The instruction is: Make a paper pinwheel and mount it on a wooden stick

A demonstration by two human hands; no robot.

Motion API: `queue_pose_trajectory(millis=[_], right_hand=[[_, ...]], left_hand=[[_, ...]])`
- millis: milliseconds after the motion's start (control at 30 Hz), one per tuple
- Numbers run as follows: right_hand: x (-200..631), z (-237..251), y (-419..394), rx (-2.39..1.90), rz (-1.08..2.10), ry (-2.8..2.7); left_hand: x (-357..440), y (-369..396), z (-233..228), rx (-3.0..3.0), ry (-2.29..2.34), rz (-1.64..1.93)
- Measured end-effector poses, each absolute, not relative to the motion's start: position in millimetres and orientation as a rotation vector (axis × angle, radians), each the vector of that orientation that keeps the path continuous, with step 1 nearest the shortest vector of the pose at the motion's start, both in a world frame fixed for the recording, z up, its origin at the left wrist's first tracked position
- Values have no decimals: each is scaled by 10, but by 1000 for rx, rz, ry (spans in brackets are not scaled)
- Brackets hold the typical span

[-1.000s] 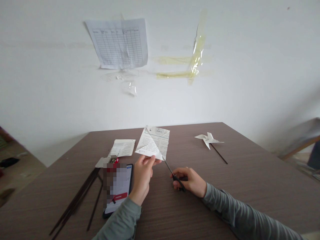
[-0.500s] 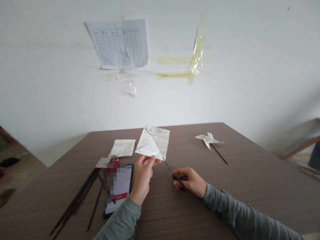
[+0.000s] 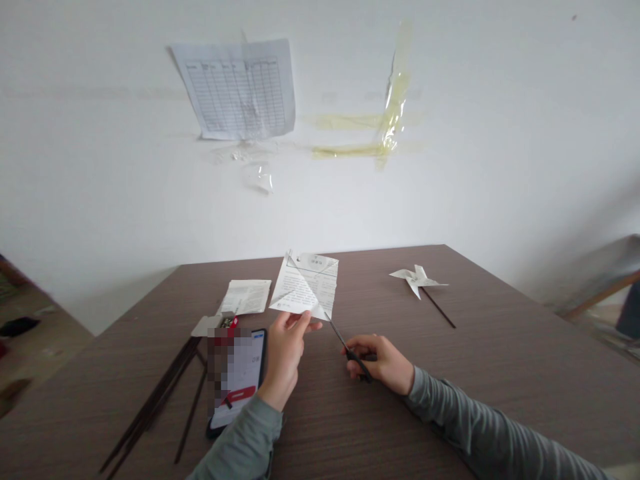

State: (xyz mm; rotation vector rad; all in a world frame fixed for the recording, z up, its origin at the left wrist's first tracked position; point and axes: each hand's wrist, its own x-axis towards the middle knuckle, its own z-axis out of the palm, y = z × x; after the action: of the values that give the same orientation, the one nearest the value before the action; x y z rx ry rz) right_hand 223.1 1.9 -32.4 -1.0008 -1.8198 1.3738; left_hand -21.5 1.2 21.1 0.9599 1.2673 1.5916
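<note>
My left hand (image 3: 286,357) pinches the lower edge of a creased square of printed paper (image 3: 306,285), holding it raised above the table. Diagonal fold lines cross the sheet, and slits show near its corners. In my right hand (image 3: 379,360) is a pair of scissors (image 3: 336,328) with black handles. Their blades point up and left, the tips at the paper's lower right corner. Whether the blades are parted I cannot tell. Over to the right lies a paper pinwheel (image 3: 418,279) on a thin dark stick (image 3: 440,309).
Left of my left hand lie a smartphone (image 3: 253,373), partly blurred out, several dark sticks (image 3: 150,403), a small open box (image 3: 207,325) and a stack of printed paper squares (image 3: 247,295). Behind the brown table (image 3: 370,287) rises a white wall with a taped sheet (image 3: 243,87).
The paper has tilted very slightly up and left at its top edge. Both hands and the scissors stay almost where they were.
</note>
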Motion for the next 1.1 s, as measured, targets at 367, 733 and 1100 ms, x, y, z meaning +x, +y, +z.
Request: queue_pose_trajectory(millis=[367, 733, 1100], right_hand=[[2219, -278, 15, -1013, 1340, -1841], [2210, -287, 8, -993, 1352, -1810], [2207, -248, 10, -993, 1326, -1836]], left_hand=[[-236, 25, 203, 1016, 1255, 1594], [-233, 26, 187, 1006, 1244, 1583], [-239, 20, 186, 1004, 1236, 1592]])
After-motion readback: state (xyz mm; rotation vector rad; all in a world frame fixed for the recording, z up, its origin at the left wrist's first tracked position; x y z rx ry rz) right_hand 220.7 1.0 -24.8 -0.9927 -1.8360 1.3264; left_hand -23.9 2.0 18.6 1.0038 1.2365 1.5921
